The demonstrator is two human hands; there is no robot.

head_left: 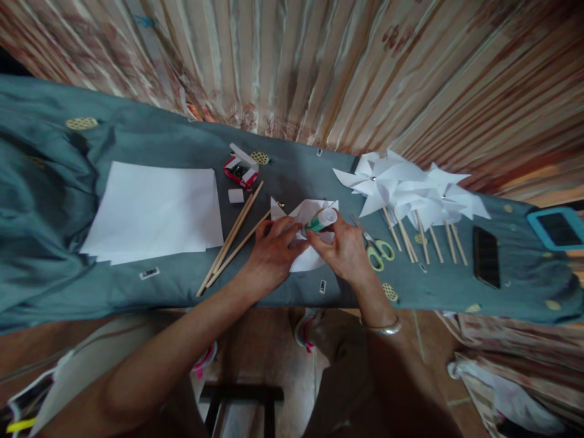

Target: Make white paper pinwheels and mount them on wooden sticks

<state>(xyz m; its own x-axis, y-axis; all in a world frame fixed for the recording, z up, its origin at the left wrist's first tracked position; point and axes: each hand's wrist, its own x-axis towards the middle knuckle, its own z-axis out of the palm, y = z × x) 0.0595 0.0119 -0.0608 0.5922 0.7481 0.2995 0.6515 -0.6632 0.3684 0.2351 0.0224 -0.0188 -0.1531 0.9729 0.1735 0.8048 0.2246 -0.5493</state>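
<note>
A green-and-white glue stick (319,220) is gripped in my right hand (349,252), tilted over a cut sheet of white paper (306,261). The paper's corners stand up around my fingers, so part of it is hidden. My left hand (274,252) has its fingers closed on the paper's left side, close to the glue stick. Just left of that hand lie several wooden sticks (232,234). To the right of my right hand is a pair of scissors (378,250) with light green handles.
White paper sheets (155,213) are stacked at left. Beyond the sticks stand an opened red box (241,172) and a small white cap-like piece (236,196). Several finished white pinwheels (410,188) lie at right, beside a dark phone (486,257) and a blue-framed device (557,228).
</note>
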